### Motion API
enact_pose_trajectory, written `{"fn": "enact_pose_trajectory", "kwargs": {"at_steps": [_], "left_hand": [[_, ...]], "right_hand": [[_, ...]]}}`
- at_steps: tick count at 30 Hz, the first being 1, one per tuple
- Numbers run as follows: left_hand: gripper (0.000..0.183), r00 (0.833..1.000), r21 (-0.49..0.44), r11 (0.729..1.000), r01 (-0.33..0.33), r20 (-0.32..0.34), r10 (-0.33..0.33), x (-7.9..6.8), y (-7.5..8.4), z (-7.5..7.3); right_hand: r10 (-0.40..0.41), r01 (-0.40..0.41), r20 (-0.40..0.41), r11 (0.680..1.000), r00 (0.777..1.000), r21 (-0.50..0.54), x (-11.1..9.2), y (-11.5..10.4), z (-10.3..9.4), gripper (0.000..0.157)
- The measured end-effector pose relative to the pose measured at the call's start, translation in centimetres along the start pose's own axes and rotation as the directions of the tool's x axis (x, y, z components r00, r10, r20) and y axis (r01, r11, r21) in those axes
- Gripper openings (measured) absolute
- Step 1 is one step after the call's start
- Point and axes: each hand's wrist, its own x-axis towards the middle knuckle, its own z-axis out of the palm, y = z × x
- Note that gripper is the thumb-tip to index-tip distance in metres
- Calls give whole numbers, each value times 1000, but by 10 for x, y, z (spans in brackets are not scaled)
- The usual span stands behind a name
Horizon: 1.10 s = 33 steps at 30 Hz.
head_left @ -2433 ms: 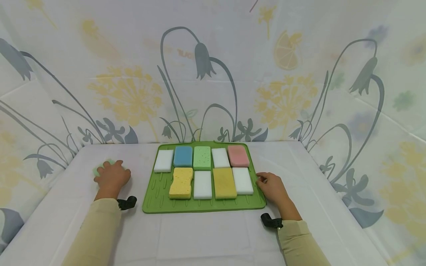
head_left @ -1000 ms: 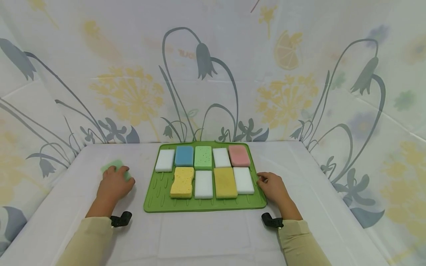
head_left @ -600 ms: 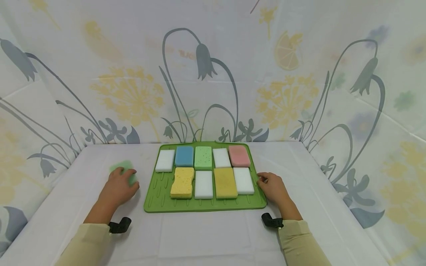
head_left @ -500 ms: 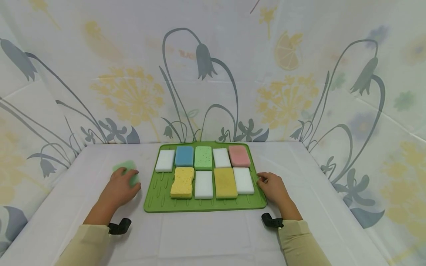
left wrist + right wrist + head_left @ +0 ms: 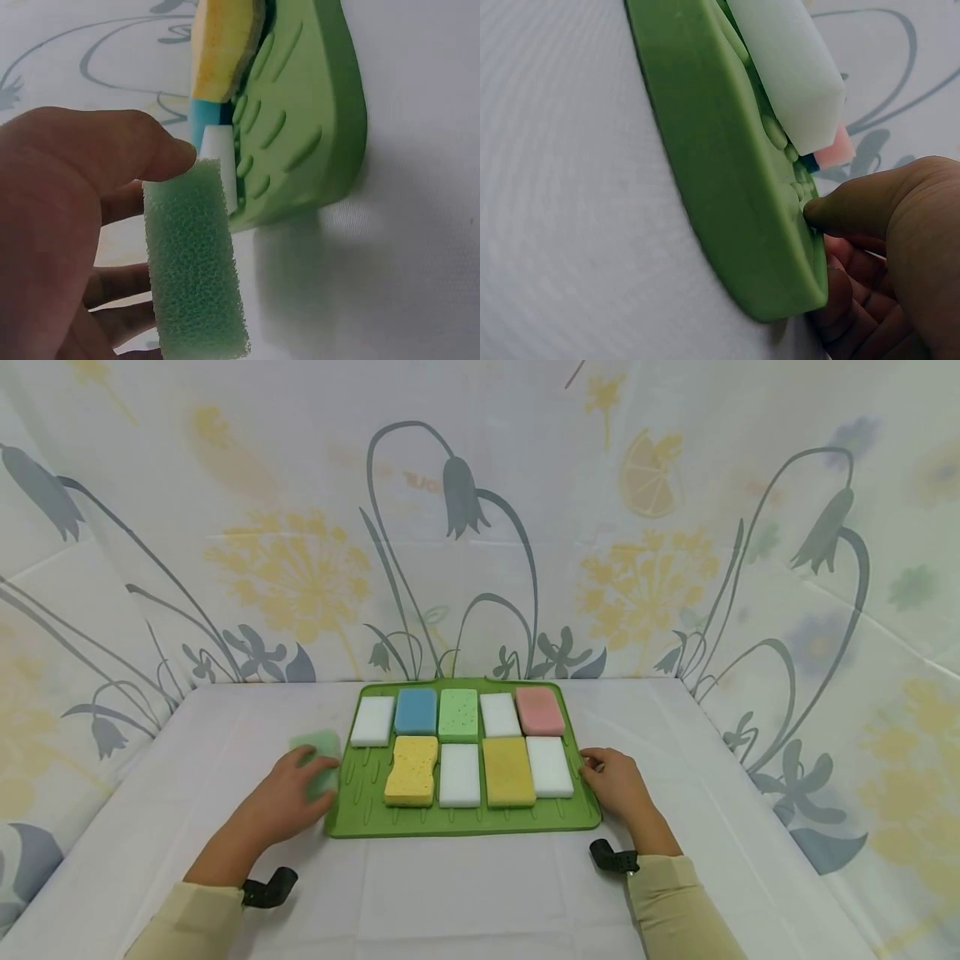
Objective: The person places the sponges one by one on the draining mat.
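Observation:
My left hand (image 5: 281,802) holds a pale green open-pored sponge (image 5: 193,262) between thumb and fingers, beside the left edge of a green ribbed tray (image 5: 360,822). In the left wrist view the sponge stands on edge, with a shadow on the cloth below the tray corner. Across the tray, my right hand (image 5: 617,785) pinches its right rim, the thumb on the upper side. On the tray lie two rows of sponges, among them a blue one (image 5: 416,712), a speckled green one (image 5: 458,716), a pink one (image 5: 539,711) and a wavy-sided yellow one (image 5: 411,771).
Several white sponges (image 5: 459,775) and a mustard-yellow sponge (image 5: 508,772) also lie on the tray. Bare ribs show at the tray's front left, left of the wavy yellow sponge. A white cloth (image 5: 465,893) covers the table, and a flower-printed curtain (image 5: 480,568) stands behind.
The left hand has carried the pale green sponge rightward from the far left of the table to the tray's left edge. The right hand has stayed at the right rim.

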Motion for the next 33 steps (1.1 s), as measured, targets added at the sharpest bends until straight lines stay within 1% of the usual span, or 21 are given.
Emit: {"fn": "enact_pose_trajectory", "kwargs": {"at_steps": [9,17,21,25,30,33], "left_hand": [[38,997,4,997,-75,25,75,-3,8,5],[38,990,-24,991,-129,58,130,-4,18,6],[41,986,-34,989,-142,80,144,-2,22,8],[44,985,-28,989,-142,99,145,1,24,11],[45,982,-24,988,-150,112,152,5,24,16],[44,980,-26,986,-162,117,164,6,26,16]], "right_hand": [[-14,14,-8,1000,1000,-3,1,1,1,36],[-14,14,-3,1000,1000,10,1,2,1,36],[-15,15,-3,1000,1000,6,1,2,1,36],[-15,15,-3,1000,1000,4,1,1,0,37],[-14,14,-3,1000,1000,-2,0,1,0,37],[-17,17,-5,1000,1000,-5,0,1,0,37]]}}
